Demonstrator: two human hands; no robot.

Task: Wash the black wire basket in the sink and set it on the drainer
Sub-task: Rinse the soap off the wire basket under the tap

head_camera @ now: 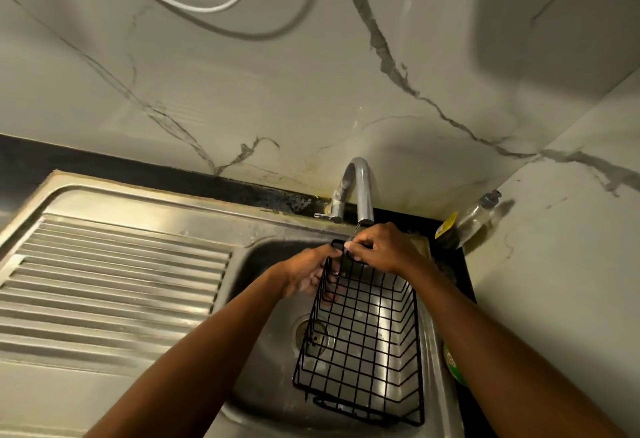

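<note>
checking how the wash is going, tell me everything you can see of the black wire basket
The black wire basket is a rectangular grid of thin metal-looking wire, empty, tilted over the sink with its far end raised under the tap. The left hand grips its left wall; the right hand pinches the far rim.

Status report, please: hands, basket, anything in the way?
Left hand and right hand both grip the black wire basket, under the tap, over the sink. Not yet on drainer. No obstacle seen.
</note>
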